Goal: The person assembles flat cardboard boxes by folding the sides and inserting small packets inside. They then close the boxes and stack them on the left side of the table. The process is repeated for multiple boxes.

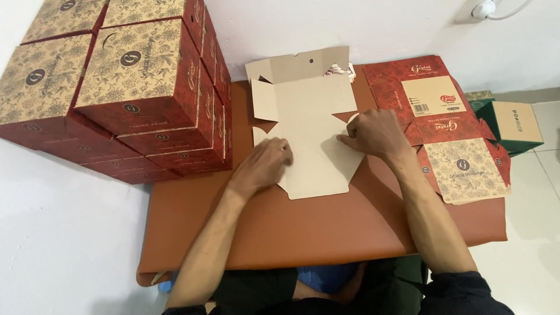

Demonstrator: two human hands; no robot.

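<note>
A flat, unfolded cardboard box blank [306, 119] lies plain side up on a brown leather-like table [303, 227]. My left hand [263, 166] presses on its lower left part, fingers curled over the card. On the blank's right edge, near a notch, rests my right hand [373, 133] with fingertips pinching or pushing the card. Both forearms reach in from the bottom of the view.
A tall stack of assembled red and tan patterned boxes [128, 87] stands at the left. A pile of flat printed blanks [449, 128] lies at the table's right end. A green box [513, 125] sits on the floor at the right. White wall behind.
</note>
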